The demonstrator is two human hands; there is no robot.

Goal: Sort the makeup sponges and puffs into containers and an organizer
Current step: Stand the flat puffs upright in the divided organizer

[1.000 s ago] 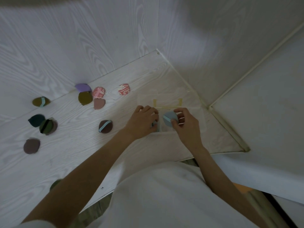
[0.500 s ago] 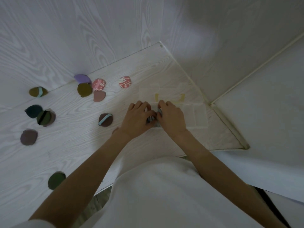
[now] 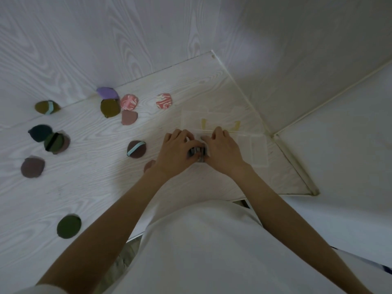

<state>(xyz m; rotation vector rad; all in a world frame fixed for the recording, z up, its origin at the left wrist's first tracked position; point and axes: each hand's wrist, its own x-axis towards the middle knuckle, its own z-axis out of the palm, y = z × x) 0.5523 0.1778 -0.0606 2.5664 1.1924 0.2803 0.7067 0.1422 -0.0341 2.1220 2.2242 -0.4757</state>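
White tabletop (image 3: 89,183): both hands, left hand (image 3: 177,152) and right hand (image 3: 222,152), apparently pinch grey puffs (image 3: 197,152) between them.

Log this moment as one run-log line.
hands: left and right both pressing grey puffs into clear organizer | pending: loose puffs on table

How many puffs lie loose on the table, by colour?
Marbled pink: 2
Purple: 1
Olive-yellow: 2
Dark green: 2
Dark teal: 1
Brown: 1
Mauve: 4, one half hidden
Total: 13
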